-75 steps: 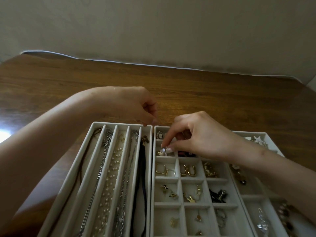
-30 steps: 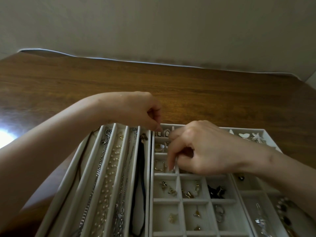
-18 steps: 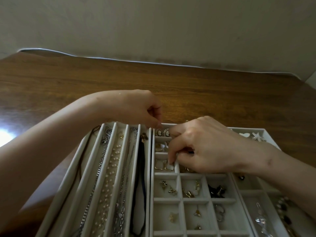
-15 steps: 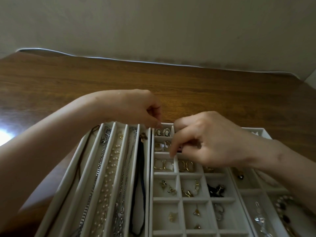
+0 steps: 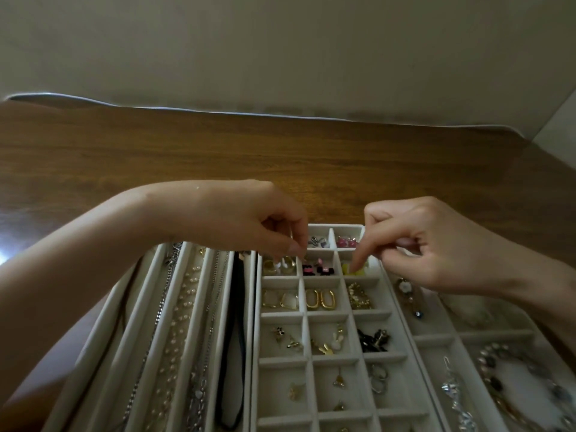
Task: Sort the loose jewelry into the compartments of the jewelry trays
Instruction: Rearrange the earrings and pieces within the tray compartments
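Three pale velvet trays lie side by side. The necklace tray (image 5: 104, 322) holds chains and a black cord in long channels. The grid tray (image 5: 304, 316) holds earrings in small cells. My left hand (image 5: 243, 219) hovers over its far left cells, fingertips pinched together above some gold earrings (image 5: 288, 265); I cannot make out anything in the pinch. My right hand (image 5: 436, 244) is curled, thumb against middle finger. Its index finger points down into the cell with the yellow earrings (image 5: 345, 269).
A third tray (image 5: 495, 333) at the right holds bracelets and larger pieces. Pink earrings (image 5: 346, 242) and gold hoops (image 5: 321, 299) fill nearby cells. All trays sit on a brown wooden table (image 5: 280, 151) that ends at a beige wall.
My right hand has lifted from the gold-hoop cells and moved right to the yellow-earring cell, uncovering the far rows. My left hand's fingertips have moved over the grid tray's far left cells.
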`<state>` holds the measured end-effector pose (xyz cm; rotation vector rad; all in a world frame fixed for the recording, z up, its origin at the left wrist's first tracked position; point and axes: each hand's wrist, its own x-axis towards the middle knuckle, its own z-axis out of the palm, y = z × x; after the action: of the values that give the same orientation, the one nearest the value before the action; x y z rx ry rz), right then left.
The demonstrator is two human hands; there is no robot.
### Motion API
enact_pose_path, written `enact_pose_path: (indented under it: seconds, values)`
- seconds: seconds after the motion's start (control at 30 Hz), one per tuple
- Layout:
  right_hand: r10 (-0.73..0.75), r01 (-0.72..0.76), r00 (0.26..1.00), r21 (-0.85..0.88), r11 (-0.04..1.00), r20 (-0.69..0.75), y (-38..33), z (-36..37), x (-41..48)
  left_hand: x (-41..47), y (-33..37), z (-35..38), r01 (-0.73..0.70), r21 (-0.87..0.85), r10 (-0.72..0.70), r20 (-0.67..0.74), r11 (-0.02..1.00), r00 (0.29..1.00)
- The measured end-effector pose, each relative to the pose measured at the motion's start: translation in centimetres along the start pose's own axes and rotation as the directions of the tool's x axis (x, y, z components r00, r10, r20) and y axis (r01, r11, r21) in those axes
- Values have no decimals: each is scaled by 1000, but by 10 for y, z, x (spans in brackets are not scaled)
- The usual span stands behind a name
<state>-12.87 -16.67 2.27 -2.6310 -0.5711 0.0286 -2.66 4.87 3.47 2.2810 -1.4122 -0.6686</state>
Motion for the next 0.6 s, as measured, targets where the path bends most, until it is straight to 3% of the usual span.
enact_pose_path:
  seconds: [0.23,0.6]
  values:
    - [40,-38,995,-13,999,91,7,9,-12,2,8,9,-38,7,38,-13,999,999]
    - [24,-16,996,-92,996,88,9,12,-10,6,13,17,-30,6,30,-53,1000,998]
